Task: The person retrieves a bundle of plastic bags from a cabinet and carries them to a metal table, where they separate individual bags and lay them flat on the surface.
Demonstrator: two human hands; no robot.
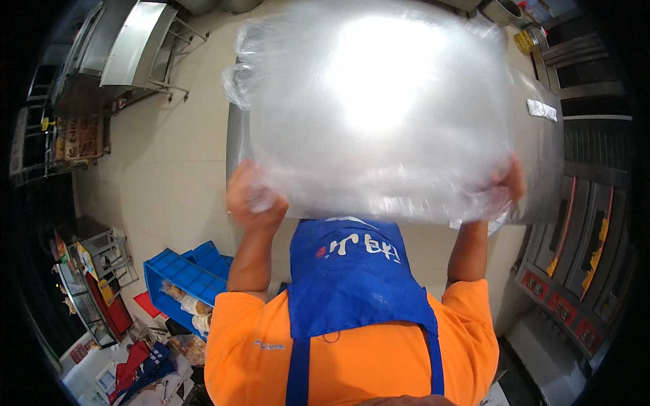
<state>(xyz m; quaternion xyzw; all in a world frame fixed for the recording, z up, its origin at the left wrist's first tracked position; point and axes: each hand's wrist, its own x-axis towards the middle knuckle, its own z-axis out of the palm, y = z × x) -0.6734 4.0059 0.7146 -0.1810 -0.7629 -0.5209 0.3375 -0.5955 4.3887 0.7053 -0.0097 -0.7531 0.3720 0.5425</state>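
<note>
A large sheet or bag of clear plastic film (299, 132) spreads over a metal worktable (538, 167) before me, glaring brightly near its middle. The near left corner of the film is bunched in my left hand (256, 195), which is blurred. At the near right corner my right hand (508, 185) grips the same film, its fingers partly hidden by it. On the left, loose loops of plastic stick out past the table's far part. Both hands are at the near edge of the film, far apart, in front of the blue apron.
A white packet (542, 110) lies at the table's right side. Blue plastic crates (188, 274) with bagged food stand on the floor at lower left. A deck oven (574, 243) is at right, a steel cart (137, 45) at upper left. A bottle of yellow liquid (528, 39) stands upper right.
</note>
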